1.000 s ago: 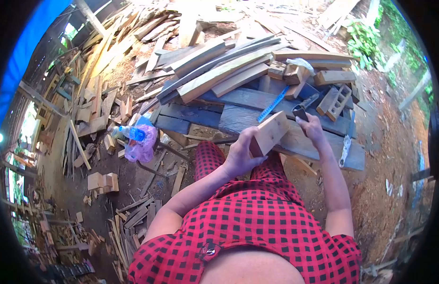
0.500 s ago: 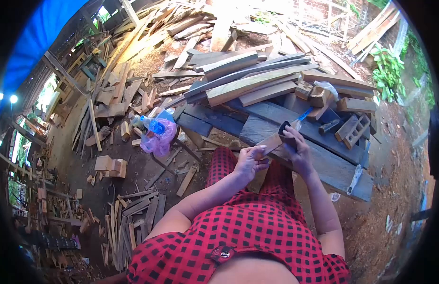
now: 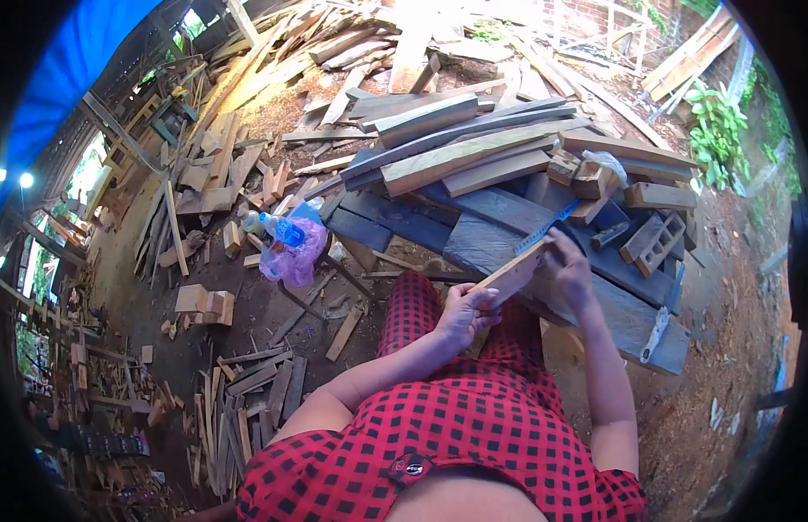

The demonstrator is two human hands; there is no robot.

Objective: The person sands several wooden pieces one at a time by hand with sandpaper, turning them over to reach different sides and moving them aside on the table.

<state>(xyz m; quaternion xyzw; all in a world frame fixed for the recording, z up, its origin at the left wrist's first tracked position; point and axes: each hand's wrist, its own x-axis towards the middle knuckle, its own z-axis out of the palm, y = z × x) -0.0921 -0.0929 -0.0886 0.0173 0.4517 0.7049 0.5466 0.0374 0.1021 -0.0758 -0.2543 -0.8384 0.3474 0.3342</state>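
Outdoor timber yard, offcuts everywhere, with a dark plank workbench (image 3: 499,235) ahead. Left hand (image 3: 463,315) closes around a short wood block (image 3: 511,272) at the bench's near edge. Right hand (image 3: 567,268) curls over the block's far end; its contents are hidden. Loosely gripped, the block could slip.

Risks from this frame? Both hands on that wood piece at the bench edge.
1. The left hand grips only the near end of the wood piece, so it may pivot or slip.
2. The right hand lies right on the piece; what it holds is hidden, so fingers may get nicked.
3. Loose blocks crowd the plank bench and could get knocked off.
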